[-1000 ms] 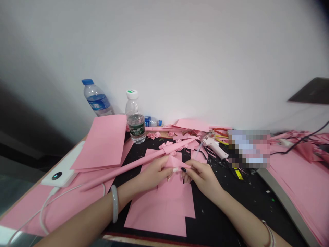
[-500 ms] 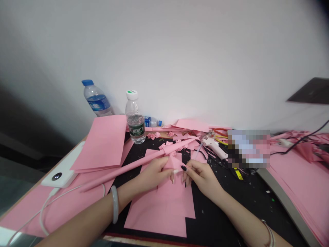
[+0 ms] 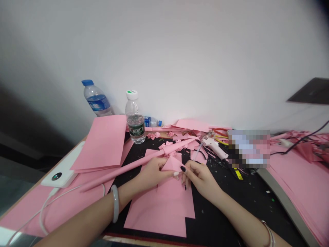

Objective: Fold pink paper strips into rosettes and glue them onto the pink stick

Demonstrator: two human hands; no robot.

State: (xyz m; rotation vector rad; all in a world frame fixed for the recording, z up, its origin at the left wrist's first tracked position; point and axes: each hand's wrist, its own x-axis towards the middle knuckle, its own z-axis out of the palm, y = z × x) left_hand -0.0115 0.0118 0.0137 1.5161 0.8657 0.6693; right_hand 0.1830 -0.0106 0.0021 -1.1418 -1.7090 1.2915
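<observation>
My left hand point(image 3: 153, 173) and my right hand point(image 3: 199, 176) meet over the black mat, both pinched on a small folded pink paper piece point(image 3: 171, 164). The fingertips of the two hands touch at its lower edge. Under them lies a larger cut pink sheet point(image 3: 164, 209). A long rolled pink paper stick point(image 3: 128, 168) runs from lower left to upper right just behind my left hand.
Two water bottles point(image 3: 134, 118) stand by the wall, with a third lying behind them. A white glue gun point(image 3: 214, 146) lies right of centre. A white power bank point(image 3: 63, 168) with cable sits at left. Pink sheets point(image 3: 105, 142) and scraps cover both sides.
Both hands have shifted slightly left and up, working the small pink piece; its folded tip now stands a little higher between the fingers.
</observation>
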